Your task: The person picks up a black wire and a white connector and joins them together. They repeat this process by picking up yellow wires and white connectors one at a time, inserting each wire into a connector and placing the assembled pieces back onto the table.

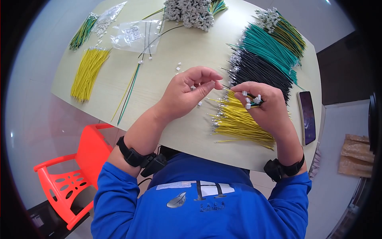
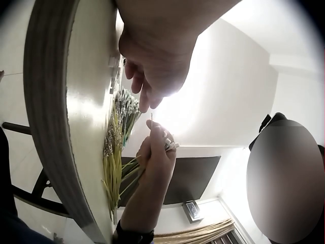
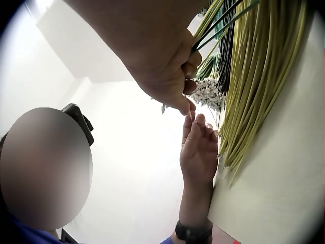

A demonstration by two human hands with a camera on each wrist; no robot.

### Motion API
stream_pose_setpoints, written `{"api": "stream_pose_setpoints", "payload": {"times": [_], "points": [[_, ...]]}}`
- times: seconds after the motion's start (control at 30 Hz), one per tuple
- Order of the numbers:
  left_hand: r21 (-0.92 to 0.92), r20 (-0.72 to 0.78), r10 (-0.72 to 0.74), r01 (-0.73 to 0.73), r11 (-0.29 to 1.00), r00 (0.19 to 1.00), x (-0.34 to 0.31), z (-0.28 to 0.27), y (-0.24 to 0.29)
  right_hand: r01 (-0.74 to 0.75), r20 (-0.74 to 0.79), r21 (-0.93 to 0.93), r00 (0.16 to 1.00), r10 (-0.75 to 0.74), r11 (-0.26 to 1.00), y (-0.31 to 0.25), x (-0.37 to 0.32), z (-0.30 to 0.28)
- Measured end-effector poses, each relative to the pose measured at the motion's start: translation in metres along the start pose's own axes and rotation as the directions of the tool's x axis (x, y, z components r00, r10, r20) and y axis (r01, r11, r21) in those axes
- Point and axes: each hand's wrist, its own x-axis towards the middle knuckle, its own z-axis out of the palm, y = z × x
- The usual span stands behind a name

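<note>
In the head view my right hand grips several wires with small white connectors showing beside its fingers. Between its thumb and forefinger it pinches a thin wire whose end points at the left hand. My left hand is opposite, its thumb and fingertips brought close together right at that wire end. Whatever is between the left fingertips is hidden, so I cannot tell if they hold something. Yellow wires with metal ends lie beneath the right hand, beside black wires and green wires.
Loose white connectors lie on the table. Beyond are a connector-ended bundle, a clear bag and single wires. More yellow wires lie left. A phone rests at the right edge; a red chair stands left.
</note>
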Motion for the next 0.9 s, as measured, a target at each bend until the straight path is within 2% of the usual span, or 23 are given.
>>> {"api": "stream_pose_setpoints", "payload": {"times": [0.1,0.2,0.37,0.47,0.63,0.73,0.9], "points": [[0.089,0.006,0.047,-0.048,0.995,0.999,0.001,0.001,0.001,0.043,-0.013,-0.020,0.999,-0.044,0.999,0.002,0.000,0.003],[0.033,0.028,0.045,-0.046,0.998,0.999,0.001,0.000,-0.004,0.060,0.012,-0.092,0.998,-0.059,0.994,0.000,0.000,0.002],[-0.069,0.018,0.025,-0.023,0.997,1.000,-0.001,0.003,-0.004,0.059,0.018,-0.101,0.998,-0.057,0.993,-0.005,0.001,0.003],[-0.164,0.051,0.008,0.000,0.986,0.999,-0.002,0.003,-0.004,0.070,-0.049,-0.055,0.996,-0.072,0.996,-0.004,0.001,0.007],[-0.193,0.053,-0.007,0.017,0.981,0.999,-0.002,0.005,-0.004,0.089,-0.081,-0.053,0.992,-0.093,0.995,-0.001,0.001,0.009],[0.126,-0.003,0.067,-0.066,0.990,0.998,-0.001,0.001,-0.004,0.130,-0.100,-0.056,0.986,-0.135,0.990,-0.001,0.001,0.010],[0.178,-0.030,0.089,-0.082,0.981,0.996,0.000,0.001,-0.002,0.104,-0.108,-0.038,0.988,-0.108,0.994,-0.001,0.000,0.012]]}}
